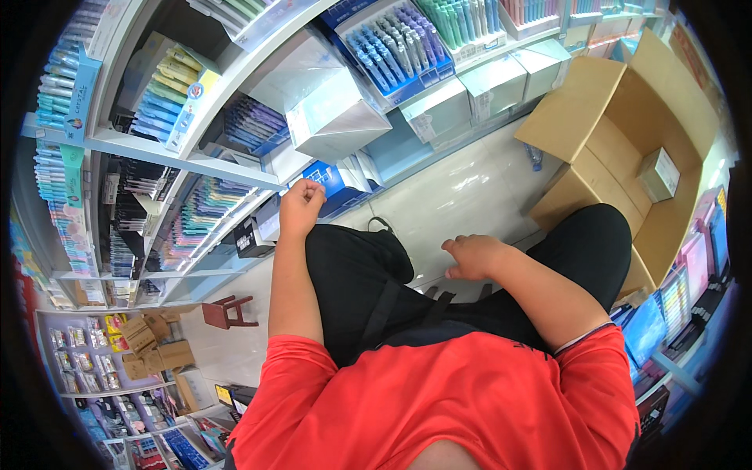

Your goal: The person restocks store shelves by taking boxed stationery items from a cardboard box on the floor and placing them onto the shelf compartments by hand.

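My left hand (304, 198) is at the blue and white box (335, 187) on the low shelf, its fingers curled; whether they grip its edge cannot be told. Over the gap between my knees is my right hand (474, 257), fingers apart and holding nothing. A tilted white carton (338, 117) juts from the shelf above my left hand. Behind it stands a blue display box of pens (399, 50). To the right of my right hand, an open cardboard box (611, 158) rests on the floor, with a small white box (659, 174) inside.
Shelves (229, 70) with pens in display boxes curve along the left and front. Pale boxes (437, 114) line the low shelf ahead. A small red-brown stool (229, 311) stands at the left, near cardboard cartons (155, 346). Notebooks (643, 329) are stacked at the right.
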{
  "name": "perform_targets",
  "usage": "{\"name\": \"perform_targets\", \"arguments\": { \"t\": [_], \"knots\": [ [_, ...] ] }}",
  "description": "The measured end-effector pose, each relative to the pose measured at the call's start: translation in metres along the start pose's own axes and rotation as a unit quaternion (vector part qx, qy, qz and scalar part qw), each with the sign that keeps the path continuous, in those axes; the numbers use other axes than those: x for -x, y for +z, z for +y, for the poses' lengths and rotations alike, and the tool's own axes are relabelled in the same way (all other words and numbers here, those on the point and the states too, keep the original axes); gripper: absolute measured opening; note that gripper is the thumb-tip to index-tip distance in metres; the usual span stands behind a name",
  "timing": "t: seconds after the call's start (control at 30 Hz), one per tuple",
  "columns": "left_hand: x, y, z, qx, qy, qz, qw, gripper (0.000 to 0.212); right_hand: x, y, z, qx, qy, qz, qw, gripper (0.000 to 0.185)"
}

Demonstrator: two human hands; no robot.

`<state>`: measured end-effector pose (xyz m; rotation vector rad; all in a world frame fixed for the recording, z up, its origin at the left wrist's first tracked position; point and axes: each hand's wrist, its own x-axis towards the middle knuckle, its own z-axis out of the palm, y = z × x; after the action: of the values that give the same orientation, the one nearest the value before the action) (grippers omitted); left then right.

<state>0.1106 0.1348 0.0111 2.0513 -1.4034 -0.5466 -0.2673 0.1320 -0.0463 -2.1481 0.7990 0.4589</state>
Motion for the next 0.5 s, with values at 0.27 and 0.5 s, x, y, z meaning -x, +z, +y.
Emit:
{"name": "perform_targets", "arguments": {
  "t": [0.27, 0.5],
  "knots": [
    [-0.001, 0.002, -0.004, 0.019, 0.015, -0.013, 1.0, 0.012, 0.001, 0.0, 0.004, -0.003, -0.002, 0.012, 1.0, 0.062],
    [-0.006, -0.001, -0.023, 0.038, 0.037, -0.013, 0.999, 0.01, -0.007, 0.005, 0.002, -0.004, -0.014, 0.017, 1.0, 0.063]
  ]
}}
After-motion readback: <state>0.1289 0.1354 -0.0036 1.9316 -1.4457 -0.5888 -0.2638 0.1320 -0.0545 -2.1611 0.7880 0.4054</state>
